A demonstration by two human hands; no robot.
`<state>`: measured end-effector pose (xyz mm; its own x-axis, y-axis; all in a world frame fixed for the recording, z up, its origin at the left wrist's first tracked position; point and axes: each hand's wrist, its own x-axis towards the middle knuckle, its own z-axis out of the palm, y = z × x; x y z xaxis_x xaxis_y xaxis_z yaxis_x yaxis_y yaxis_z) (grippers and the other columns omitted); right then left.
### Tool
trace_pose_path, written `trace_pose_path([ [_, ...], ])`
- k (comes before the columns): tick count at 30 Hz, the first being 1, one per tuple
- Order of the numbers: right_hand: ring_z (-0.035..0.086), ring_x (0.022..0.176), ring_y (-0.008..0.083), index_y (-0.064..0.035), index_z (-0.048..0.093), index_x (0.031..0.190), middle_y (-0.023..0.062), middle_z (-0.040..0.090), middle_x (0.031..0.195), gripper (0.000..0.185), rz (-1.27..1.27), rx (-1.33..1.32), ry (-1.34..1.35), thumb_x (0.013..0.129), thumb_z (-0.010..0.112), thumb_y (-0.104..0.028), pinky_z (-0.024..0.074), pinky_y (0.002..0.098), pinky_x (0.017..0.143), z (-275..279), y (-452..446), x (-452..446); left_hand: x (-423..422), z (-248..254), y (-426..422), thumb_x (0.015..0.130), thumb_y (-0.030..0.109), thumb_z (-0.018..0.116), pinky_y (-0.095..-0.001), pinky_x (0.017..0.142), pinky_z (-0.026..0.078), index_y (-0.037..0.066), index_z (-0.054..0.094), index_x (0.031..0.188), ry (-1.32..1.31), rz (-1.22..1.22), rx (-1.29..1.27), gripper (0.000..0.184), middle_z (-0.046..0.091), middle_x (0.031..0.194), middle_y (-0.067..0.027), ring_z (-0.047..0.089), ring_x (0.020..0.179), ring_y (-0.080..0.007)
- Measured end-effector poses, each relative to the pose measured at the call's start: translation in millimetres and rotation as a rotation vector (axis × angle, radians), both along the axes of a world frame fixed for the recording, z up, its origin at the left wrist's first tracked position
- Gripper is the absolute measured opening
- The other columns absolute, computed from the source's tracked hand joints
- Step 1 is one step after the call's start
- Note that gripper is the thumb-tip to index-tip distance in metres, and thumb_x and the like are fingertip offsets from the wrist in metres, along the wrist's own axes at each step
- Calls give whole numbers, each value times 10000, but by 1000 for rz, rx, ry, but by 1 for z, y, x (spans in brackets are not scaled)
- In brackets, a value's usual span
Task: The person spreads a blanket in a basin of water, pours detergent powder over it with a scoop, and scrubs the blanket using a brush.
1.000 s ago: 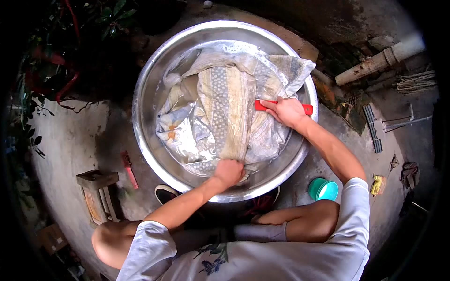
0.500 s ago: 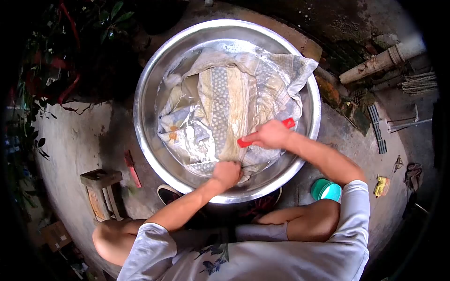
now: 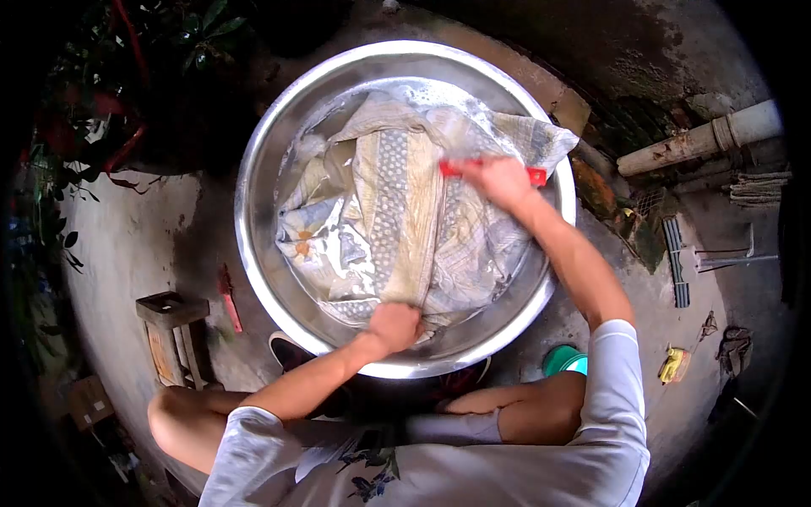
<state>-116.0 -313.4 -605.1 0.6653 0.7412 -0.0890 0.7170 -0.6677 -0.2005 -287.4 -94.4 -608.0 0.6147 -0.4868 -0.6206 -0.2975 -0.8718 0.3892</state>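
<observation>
A large round metal basin (image 3: 256, 269) holds water and a wet, patterned cloth (image 3: 410, 186) with beige and dotted grey stripes. My left hand (image 3: 394, 327) is closed on the cloth's near edge, close to the basin's front rim. In my right hand (image 3: 500, 180) is a red brush (image 3: 537, 176), lying across the right part of the cloth; its underside is hidden. One corner of the cloth rests up on the basin's right rim. Suds float along the far side of the water.
A green bucket (image 3: 564, 361) stands right of the basin, near my knee. On the left are a small wooden stool (image 3: 173, 311) and another red brush (image 3: 229, 300). A yellow item (image 3: 673, 365) lies at right, below a pipe (image 3: 701, 142). Plants fill the upper left.
The red brush in my right hand came toward me over the cloth, then went back away from me. My left hand keeps its hold. The view has shifted slightly.
</observation>
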Motion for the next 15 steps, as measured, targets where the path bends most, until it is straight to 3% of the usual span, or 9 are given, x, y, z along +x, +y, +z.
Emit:
trace_pose_path([
  [3,661,616,274,-340,612,1213,124,636,802,311,-15,-24,-27,938,491,-420,534,425,500,30,-6,15,12,2,-4,877,373,567,-469,703,537,82,674,942,37,-37,37,318,702,861,-167,688,782,-344],
  [5,668,646,268,-362,612,1218,112,648,809,311,-60,28,126,951,474,-441,541,407,520,40,-1,4,13,0,-2,874,367,569,-454,719,544,80,685,935,84,-35,127,316,706,890,-159,695,808,-331],
  [9,679,711,231,-436,587,1250,70,659,809,318,255,-10,253,953,477,-414,547,349,545,-1,-1,-25,3,2,-13,870,315,575,-414,727,553,89,695,899,54,23,145,258,711,885,-150,705,831,-306],
  [11,664,606,198,-447,531,1301,56,650,778,435,80,-140,-62,905,530,-267,537,349,499,-9,-14,27,6,7,-17,869,307,575,-411,716,555,94,696,894,27,42,164,246,712,871,-144,707,822,-299],
  [12,650,560,198,-428,517,1317,49,642,769,438,87,-9,-142,921,507,-242,529,346,478,-13,-16,41,4,10,-16,868,298,575,-408,705,557,100,698,889,7,38,188,234,713,858,-139,709,812,-293],
  [15,612,512,211,-432,556,1294,71,634,771,417,-103,-70,-108,904,565,-286,479,366,389,-19,-1,16,20,17,-9,865,302,580,-405,672,559,109,700,867,-16,138,169,227,714,835,-129,711,782,-282],
])
